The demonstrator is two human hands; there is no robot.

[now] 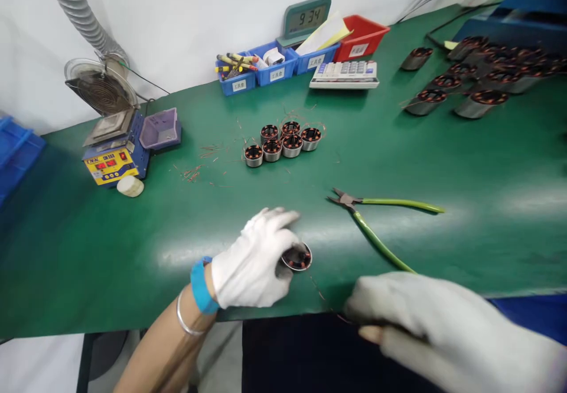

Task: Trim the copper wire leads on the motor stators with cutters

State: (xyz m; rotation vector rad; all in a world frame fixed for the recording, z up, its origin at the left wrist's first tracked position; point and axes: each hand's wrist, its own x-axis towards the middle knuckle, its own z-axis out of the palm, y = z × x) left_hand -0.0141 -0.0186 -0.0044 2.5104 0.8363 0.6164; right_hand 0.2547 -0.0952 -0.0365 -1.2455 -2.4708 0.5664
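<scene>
My left hand (254,260), in a white glove, grips a small motor stator (300,261) near the front edge of the green table. Its metal ring and dark core with copper windings face up, partly covered by the fingers. A thin copper wire (318,289) runs from the stator toward my right hand (411,316), also gloved. The right fingers are closed and blurred, pinching the wire's far end, which they hide. Green-handled cutting pliers (348,200) lie with handles spread behind the right hand. Several stators (272,150) stand grouped farther back, loose wires around them.
Many wound stators (482,103) crowd the back right. A calculator (344,75), blue bins (239,84), a red bin (361,38) and a clock (306,18) line the wall. To the left are a yellow-blue device (110,165), a purple tray (160,129) and wire scraps (192,174).
</scene>
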